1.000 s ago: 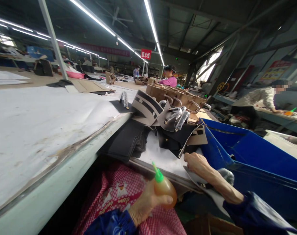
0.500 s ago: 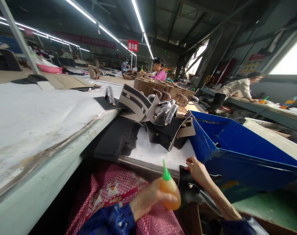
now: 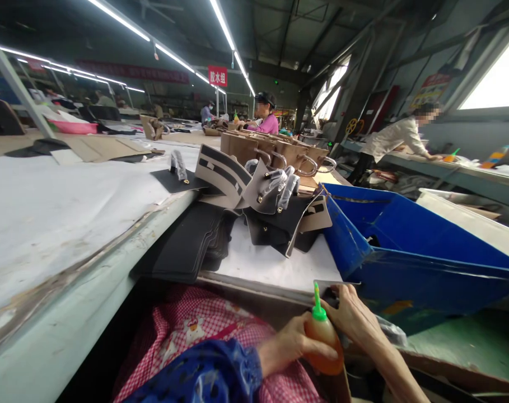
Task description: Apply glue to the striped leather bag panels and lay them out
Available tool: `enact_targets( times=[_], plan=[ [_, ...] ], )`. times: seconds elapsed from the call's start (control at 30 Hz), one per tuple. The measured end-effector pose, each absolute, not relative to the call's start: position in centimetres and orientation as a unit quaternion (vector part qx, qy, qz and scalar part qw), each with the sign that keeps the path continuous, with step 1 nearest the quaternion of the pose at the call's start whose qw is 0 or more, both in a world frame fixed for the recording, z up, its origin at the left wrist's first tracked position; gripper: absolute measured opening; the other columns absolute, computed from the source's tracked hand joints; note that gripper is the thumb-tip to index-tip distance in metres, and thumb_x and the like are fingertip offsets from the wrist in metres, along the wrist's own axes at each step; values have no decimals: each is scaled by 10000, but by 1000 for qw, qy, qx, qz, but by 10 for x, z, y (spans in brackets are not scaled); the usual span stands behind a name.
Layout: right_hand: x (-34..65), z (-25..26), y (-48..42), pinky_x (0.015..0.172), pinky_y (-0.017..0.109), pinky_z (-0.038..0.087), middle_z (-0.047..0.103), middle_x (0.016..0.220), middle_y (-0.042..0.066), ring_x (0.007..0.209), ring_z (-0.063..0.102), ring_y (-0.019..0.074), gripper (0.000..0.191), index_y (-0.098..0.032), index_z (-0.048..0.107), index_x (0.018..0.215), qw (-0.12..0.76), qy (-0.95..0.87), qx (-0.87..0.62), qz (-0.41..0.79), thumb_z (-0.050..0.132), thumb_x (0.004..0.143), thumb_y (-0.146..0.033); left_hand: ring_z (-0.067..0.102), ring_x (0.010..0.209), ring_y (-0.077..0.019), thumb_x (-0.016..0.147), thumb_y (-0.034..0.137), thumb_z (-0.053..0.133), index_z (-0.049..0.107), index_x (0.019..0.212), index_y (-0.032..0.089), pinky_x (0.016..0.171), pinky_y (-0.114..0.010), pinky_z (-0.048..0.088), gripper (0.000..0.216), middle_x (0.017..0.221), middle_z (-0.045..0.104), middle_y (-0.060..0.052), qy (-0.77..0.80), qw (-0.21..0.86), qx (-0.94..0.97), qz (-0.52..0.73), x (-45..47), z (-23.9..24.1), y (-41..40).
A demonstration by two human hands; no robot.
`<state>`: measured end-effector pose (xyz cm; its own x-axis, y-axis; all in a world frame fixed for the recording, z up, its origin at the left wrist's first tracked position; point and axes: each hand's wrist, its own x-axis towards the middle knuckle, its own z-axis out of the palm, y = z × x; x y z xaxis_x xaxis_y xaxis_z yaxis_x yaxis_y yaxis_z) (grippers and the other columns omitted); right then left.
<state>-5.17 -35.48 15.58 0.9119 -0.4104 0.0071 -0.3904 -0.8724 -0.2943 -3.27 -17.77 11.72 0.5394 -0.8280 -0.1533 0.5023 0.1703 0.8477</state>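
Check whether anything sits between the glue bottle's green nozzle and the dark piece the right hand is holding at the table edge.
Nothing visible does. The left hand grips the glue bottle, its green nozzle upright just beside the dark piece pinched by the right hand. The blue bin stands off to the right.
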Motion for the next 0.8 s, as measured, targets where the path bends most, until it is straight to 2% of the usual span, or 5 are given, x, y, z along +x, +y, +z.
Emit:
enact_targets(
  times=[0.17,0.27,0.33,0.57,0.8],
  plan=[
    [-60,164,-346,1043,396,462,455,1410,238,1270,565,339,712,-17,383,1460,109,229,-967,7,545,945,-482,605,950,-237,435,299,962,710,990,141,910,-388,451,630,1028,683,-80,-228,724,509,-407,-36,119,-182],
    [-60,173,-348,993,365,480,601,1266,202,1132,653,296,356,-57,630,1185,91,214,-972,23,381,1006,-237,600,991,-250,426,318,975,687,1055,153,900,-376,457,712,1038,674,-77,-244,705,521,-414,-34,119,-179],
    [-60,182,-352,964,388,488,671,1153,196,1076,678,307,433,-73,681,1058,78,227,-971,18,261,1021,-175,586,967,-232,438,332,977,676,1070,149,870,-357,457,723,1029,665,-70,-257,694,537,-405,-33,122,-172],
    [-58,188,-338,1067,321,428,521,1505,110,1360,525,260,441,-142,591,1381,38,155,-987,13,319,1034,-167,582,822,-174,449,246,929,638,1027,110,766,-296,460,662,916,651,-60,-167,756,494,-395,-32,147,-119],
    [-33,174,-304,728,311,405,729,1074,124,994,696,271,342,-139,688,1147,3,121,-991,52,379,1001,-125,558,1052,-249,592,347,833,674,1235,154,839,-325,487,689,1132,648,-109,-86,801,529,-268,-34,137,-59]
  ],
)
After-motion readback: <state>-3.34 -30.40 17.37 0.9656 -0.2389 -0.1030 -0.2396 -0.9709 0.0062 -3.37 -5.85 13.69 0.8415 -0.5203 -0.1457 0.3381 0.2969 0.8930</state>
